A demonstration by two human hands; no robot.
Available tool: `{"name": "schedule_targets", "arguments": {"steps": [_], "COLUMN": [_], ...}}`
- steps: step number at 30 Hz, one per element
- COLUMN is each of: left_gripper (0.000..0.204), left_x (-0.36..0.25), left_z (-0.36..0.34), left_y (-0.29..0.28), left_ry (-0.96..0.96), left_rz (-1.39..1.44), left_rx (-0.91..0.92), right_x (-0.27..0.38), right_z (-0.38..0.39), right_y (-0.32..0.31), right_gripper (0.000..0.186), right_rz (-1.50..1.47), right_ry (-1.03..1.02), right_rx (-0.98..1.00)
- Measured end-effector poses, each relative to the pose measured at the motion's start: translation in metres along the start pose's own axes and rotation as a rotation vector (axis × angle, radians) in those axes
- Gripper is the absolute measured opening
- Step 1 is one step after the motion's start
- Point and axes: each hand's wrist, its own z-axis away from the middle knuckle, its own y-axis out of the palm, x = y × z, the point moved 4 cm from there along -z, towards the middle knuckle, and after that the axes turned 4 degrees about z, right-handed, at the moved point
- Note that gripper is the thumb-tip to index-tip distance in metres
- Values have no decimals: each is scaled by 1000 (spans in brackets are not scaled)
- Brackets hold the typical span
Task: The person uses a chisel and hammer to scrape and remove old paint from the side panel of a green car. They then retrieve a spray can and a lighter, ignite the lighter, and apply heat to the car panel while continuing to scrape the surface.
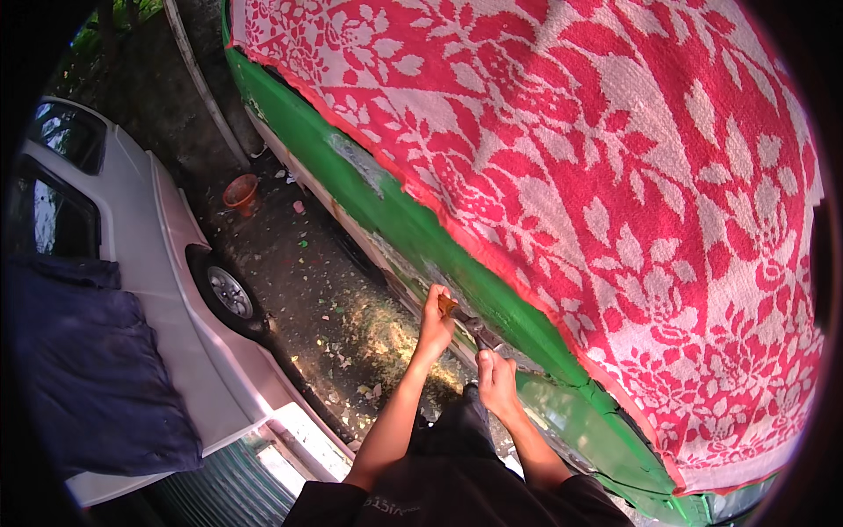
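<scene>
A red-and-white floral towel [562, 176] is draped over the top of a green car [404, 220]. The paint along the exposed side is worn in pale patches. A white vehicle [162, 263] stands at the left, with a dark blue cloth [114, 369] spread over it. The person's black shirt [465, 496] carries pale lettering [392, 507] on the front, partly lost in the folds. An orange pot [241, 193] stands on the ground [307, 255] between the vehicles.

Both forearms extend upward from the lower edge and converge beside the car's side. Left grip [435, 327]: raised higher, fingers curled closed around the brown end of a hand tool [479, 331]. Right grip [497, 379]: lower and to the right, closed on the tool's dark near end, thumb pointing up along it. The grey metal middle lies between the grips, slanting down to the right. Whether this is one tool or two, or touches the car, cannot be determined.
</scene>
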Motion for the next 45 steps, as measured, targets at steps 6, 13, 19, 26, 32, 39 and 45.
{"name": "schedule_targets", "arguments": {"steps": [6,13,19,26,32,39,45], "left_gripper": [34,32,39,37,37,33,32], "left_x": [6,-2,10,11,9,-3,6], "left_z": [4,3,-5,3,4,-2,-3], "left_y": [24,18,4,4,-2,-5,-3], "left_ry": [-16,4,59,24,12,-78,-10], "left_rz": [83,87,27,52,35,253,44], "left_rx": [-9,-43,-56,-52,-64,-58,-45], "right_x": [-32,-4,-4,-13,0,-2,19], "right_z": [22,19,-1,-4,10,10,18], "right_y": [-8,-17,-7,-1,-9,2,-10], "right_gripper": [44,33,45,51,57,38,32], "right_rz": [-297,-269,-63,120,-292,-12,-97], "right_ry": [-181,-147,-30,-89,-87,-39,-209], "right_rx": [-212,-184,-47,-55,-162,-51,-165]}}
